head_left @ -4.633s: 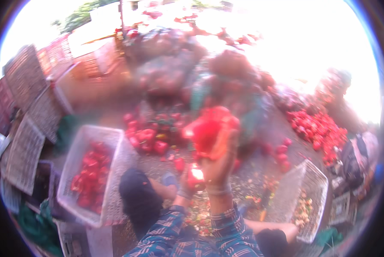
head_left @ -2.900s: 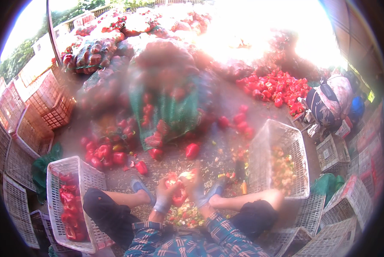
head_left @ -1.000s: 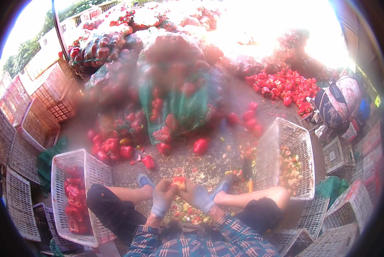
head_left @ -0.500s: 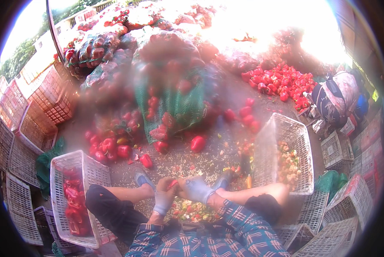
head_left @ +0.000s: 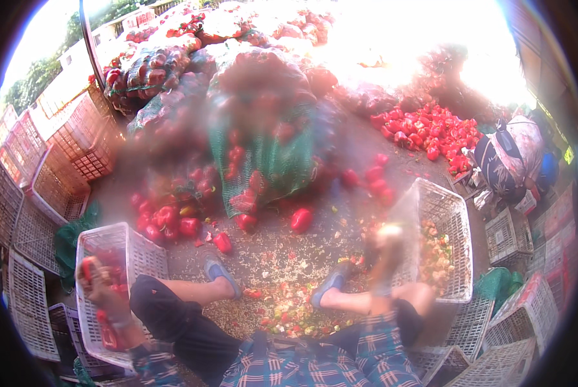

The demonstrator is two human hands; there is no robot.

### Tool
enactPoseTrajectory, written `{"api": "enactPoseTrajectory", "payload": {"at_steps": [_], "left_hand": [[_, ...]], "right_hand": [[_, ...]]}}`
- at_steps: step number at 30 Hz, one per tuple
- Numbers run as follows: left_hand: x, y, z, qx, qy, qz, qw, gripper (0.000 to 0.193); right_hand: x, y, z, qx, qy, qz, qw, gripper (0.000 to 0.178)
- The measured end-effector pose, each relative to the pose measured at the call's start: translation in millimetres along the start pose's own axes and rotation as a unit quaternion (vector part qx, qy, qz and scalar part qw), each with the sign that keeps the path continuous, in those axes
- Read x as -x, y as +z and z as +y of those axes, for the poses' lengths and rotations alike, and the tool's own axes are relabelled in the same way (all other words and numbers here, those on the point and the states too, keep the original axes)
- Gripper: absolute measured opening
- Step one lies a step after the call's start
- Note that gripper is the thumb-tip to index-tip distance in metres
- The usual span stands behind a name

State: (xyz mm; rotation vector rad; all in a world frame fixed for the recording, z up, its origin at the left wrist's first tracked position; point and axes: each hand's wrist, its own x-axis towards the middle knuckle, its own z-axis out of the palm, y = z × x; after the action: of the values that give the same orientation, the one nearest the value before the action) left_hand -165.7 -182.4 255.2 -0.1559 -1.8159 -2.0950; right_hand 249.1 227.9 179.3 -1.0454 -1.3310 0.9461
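My left hand (head_left: 102, 293) reaches over the left white plastic crate (head_left: 144, 258). Its fingers are closed around a red bell pepper piece (head_left: 86, 267) at the crate's outer rim. More red pepper pieces (head_left: 116, 258) lie inside that crate. On the other side, my right hand (head_left: 384, 258) is beside the near wall of the right white crate (head_left: 464, 258), smeared by motion. A pale blur shows at its fingertips; I cannot make out what it is. Inside the right crate lie pale pepper cores (head_left: 436, 251).
Loose red peppers (head_left: 166, 219) lie ahead, before a green mesh sack (head_left: 263, 161) of peppers. Seeds and scraps (head_left: 295, 319) litter the floor between my feet. Stacked crates (head_left: 34, 309) line both sides. Another person (head_left: 511, 155) bends beside a pepper heap (head_left: 431, 129) at the right.
My hands were together between my knees around a red piece. They have parted: the left moved out over the left crate, the right toward the right crate.
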Motion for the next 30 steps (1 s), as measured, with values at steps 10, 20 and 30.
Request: {"api": "enactPoseTrajectory", "payload": {"at_steps": [10,20,30], "left_hand": [[10.6,-6.5,-20.0,-0.165,-0.038,-0.058,0.984,0.057],[151.4,144.1,-59.4,-0.005,-0.342,-0.447,0.827,0.045],[172.3,153.5,-76.5,-0.182,-0.187,-0.571,0.779,0.046]], "right_hand": [[-42.4,1.6,96.2,-0.081,0.206,-0.091,0.971,0.037],[-30.7,179.1,177.0,0.565,-0.182,-0.501,0.63,0.053],[-100.1,267.9,296.6,0.64,-0.203,-0.564,0.481,0.035]]}}
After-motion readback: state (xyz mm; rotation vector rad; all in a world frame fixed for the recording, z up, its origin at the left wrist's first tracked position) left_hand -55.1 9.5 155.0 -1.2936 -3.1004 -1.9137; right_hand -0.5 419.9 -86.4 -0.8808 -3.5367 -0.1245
